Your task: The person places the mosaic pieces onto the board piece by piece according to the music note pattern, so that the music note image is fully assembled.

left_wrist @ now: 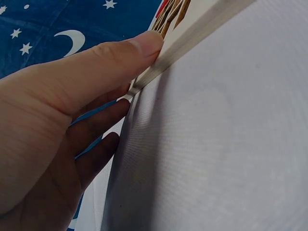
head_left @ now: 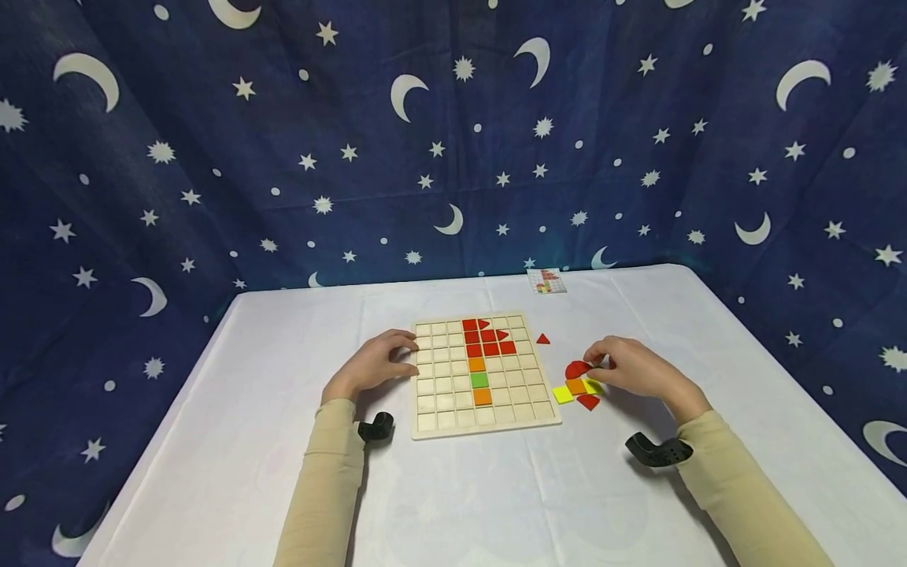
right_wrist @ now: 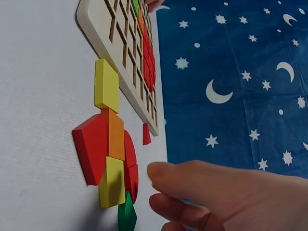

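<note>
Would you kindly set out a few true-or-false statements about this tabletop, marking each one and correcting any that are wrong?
1. The left hand touches the wooden board. True.
2. The green square sits between two red squares. False: orange squares lie on either side of it.
3. A small red triangle lies off the board. True.
4. The picture card lies nearer the person than the board. False: it lies beyond the board.
5. The right hand is over the board. False: it is to the board's right, by the loose pieces.

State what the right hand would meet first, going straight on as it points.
Probably the rounded red pieces just ahead of the right hand, though depth is hard to judge.
</note>
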Tool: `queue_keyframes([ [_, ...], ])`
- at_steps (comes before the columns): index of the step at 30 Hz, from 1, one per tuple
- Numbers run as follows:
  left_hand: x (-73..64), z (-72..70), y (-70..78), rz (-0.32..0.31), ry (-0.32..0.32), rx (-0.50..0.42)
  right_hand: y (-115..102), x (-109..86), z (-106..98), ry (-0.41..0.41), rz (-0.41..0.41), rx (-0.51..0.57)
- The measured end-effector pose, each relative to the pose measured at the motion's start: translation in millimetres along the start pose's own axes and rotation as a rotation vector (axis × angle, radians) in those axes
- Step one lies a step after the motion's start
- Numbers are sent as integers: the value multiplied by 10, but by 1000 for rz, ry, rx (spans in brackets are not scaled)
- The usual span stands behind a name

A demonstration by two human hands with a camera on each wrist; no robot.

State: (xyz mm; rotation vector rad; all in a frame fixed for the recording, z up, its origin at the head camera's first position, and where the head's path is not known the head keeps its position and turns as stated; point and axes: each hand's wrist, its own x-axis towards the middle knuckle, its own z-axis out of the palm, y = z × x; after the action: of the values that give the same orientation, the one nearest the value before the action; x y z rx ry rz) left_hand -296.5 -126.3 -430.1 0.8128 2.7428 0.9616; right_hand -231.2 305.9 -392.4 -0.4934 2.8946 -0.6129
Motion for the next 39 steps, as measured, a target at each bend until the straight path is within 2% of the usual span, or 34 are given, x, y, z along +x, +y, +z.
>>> queue_keyframes([
  [13,1,-3,-3,-5,-5,-2,48,127,86,-16,33,-39],
  [25,3,-3,-6,-5,-8,-15,22,149,108,5,31,-58],
  [31,3,-8,9,-2,-10,-12,17,169,111,-12,3,-81],
  [39,2,-10,2,-2,-7,-4,23,216,124,-17,86,-57],
])
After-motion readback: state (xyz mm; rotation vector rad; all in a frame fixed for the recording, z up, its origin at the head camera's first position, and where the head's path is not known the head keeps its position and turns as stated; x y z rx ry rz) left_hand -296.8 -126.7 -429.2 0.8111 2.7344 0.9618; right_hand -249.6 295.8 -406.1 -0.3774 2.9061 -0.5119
